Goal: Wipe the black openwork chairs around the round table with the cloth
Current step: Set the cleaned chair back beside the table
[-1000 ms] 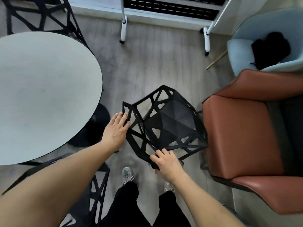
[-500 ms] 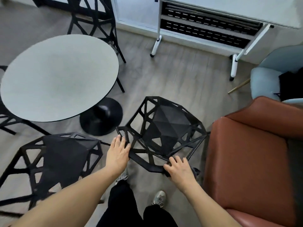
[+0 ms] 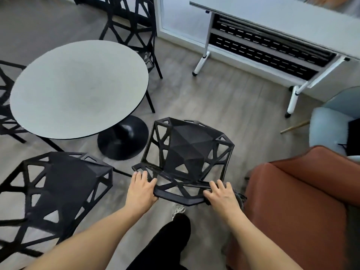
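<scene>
A black openwork chair (image 3: 187, 152) stands in front of me between the round grey table (image 3: 78, 88) and a brown armchair, its back towards me. My left hand (image 3: 141, 189) grips the left end of the backrest's top rail, fingers over it and thumb under. My right hand (image 3: 222, 195) grips the right end of the same rail. A dark grey bit of cloth (image 3: 239, 198) pokes out beside and under my right hand. A second black chair (image 3: 58, 188) stands at the lower left, a third (image 3: 132, 26) behind the table, and a fourth (image 3: 5, 104) at the left edge.
The brown armchair (image 3: 302, 201) stands close against the held chair's right side. A light blue armchair (image 3: 331, 123) with a black item on it is behind it. A white folding table (image 3: 272, 36) runs along the back wall. The table's black base (image 3: 122, 137) lies just left of the chair.
The chair has swung round so its back faces me, and it sits farther from the table. Both hands have stayed on its rail, and my view has lifted.
</scene>
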The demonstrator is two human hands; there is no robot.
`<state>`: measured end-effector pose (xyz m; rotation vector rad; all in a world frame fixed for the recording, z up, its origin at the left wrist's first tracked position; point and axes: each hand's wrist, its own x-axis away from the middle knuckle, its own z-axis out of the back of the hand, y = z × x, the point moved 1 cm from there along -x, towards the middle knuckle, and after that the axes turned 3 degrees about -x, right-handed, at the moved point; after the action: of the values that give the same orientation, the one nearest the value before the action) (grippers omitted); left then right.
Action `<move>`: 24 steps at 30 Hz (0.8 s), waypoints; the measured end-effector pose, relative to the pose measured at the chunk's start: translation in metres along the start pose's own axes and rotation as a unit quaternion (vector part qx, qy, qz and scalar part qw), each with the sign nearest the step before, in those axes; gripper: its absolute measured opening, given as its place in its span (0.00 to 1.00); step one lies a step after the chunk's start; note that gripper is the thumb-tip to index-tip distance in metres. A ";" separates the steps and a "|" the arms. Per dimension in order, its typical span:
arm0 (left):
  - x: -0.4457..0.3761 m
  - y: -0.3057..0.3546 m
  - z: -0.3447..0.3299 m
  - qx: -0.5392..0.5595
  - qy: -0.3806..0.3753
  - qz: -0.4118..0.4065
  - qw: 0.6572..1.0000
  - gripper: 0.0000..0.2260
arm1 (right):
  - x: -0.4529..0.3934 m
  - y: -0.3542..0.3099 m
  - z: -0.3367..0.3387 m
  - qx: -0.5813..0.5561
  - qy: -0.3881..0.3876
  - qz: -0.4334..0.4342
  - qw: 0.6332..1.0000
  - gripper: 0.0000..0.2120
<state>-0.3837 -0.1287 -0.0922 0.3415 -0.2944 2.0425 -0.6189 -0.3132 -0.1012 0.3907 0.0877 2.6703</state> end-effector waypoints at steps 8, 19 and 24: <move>-0.071 -0.032 0.005 0.003 -0.052 -0.034 0.998 0.19 | -0.032 0.087 0.011 -0.083 -0.088 -0.273 0.954 0.19; -0.058 -0.005 -0.006 -0.060 -0.084 0.021 0.994 0.13 | -0.084 0.130 -0.004 -0.539 -0.309 -0.481 0.619 0.18; -0.055 0.009 -0.010 -0.091 -0.103 0.071 0.988 0.14 | -0.078 0.139 -0.023 -0.606 -0.338 -0.458 0.556 0.06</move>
<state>-0.3677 -0.1745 -0.1220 0.4299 -0.6447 2.1025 -0.6153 -0.4724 -0.1267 0.5816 -1.3042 0.9225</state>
